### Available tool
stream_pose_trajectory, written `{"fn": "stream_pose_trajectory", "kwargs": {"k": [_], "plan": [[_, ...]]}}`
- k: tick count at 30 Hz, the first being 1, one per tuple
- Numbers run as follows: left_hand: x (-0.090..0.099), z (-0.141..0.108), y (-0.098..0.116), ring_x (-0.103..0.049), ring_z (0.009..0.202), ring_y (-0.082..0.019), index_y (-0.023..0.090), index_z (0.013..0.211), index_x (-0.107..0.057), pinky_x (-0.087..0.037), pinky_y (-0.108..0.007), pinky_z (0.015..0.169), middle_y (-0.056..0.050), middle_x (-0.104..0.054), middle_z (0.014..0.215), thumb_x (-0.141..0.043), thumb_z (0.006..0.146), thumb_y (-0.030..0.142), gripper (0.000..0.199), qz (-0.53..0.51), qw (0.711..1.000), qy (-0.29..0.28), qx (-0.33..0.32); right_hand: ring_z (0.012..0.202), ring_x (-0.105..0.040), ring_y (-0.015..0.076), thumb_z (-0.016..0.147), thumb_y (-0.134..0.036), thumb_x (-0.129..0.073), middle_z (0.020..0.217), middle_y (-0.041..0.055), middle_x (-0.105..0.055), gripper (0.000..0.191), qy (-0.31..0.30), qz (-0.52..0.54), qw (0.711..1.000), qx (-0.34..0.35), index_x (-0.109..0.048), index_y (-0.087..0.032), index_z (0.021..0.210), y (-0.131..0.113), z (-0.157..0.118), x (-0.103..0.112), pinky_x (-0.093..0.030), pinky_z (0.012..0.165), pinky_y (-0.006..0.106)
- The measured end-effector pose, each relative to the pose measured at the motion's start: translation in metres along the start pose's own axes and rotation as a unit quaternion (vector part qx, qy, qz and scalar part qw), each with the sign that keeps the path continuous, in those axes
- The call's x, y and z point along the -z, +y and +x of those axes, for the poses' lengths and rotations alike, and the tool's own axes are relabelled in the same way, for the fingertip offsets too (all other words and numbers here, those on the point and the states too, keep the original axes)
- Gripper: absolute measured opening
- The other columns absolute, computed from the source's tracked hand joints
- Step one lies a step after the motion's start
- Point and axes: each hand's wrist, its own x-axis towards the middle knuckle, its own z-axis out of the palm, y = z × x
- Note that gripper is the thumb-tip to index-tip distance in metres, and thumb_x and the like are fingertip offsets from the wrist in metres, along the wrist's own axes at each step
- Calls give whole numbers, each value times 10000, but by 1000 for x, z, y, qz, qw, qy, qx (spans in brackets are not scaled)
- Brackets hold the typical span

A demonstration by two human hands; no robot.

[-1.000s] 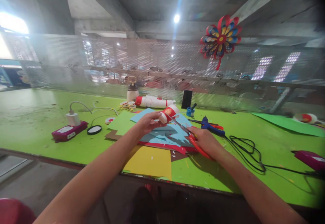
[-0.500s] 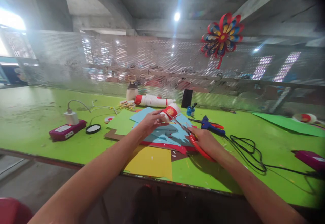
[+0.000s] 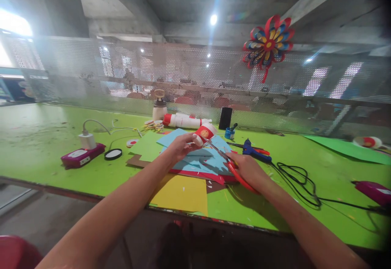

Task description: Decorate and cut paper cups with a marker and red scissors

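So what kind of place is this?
Probably a craft room: sheets of coloured paper lie on the green table, the right hand holds red-handled scissors, and what looks like a glue gun lies nearby.

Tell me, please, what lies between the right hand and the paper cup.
The head view shows scissors, blades pointing from the right hand to the paper cup, above blue paper.

Perforated screen (image 3: 73, 73), perhaps chairs (image 3: 185, 100) behind

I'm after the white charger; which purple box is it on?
The purple box left of the left hand, with the white charger standing on it. The other purple box, by the picture's right edge, shows none.
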Motion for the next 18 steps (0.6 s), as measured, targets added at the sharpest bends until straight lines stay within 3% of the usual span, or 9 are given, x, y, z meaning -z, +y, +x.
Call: {"fn": "stream_pose_trajectory", "kwargs": {"k": [8, 18], "plan": [[-5, -2, 0, -691, 804, -211, 68, 984, -653, -551, -398, 828, -149, -722, 916, -677, 759, 79, 226, 0, 1000, -14, 2, 954, -662, 201, 951, -317, -585, 1160, 66, -657, 262, 2, 50, 998, 29, -617, -187, 1176, 4, 2, -1, -560, 820, 405], [-7, -3, 0, -701, 790, -213, 55, 1005, -640, -560, -392, 805, -155, -728, 901, -640, 793, 59, 212, -2, 1000, -5, -8, 916, -664, 195, 951, -335, -582, 1121, 60, -663, 266, 0, 57, 998, 21, -618, -181, 1165, 7, 1, -4, -563, 792, 393]]}}
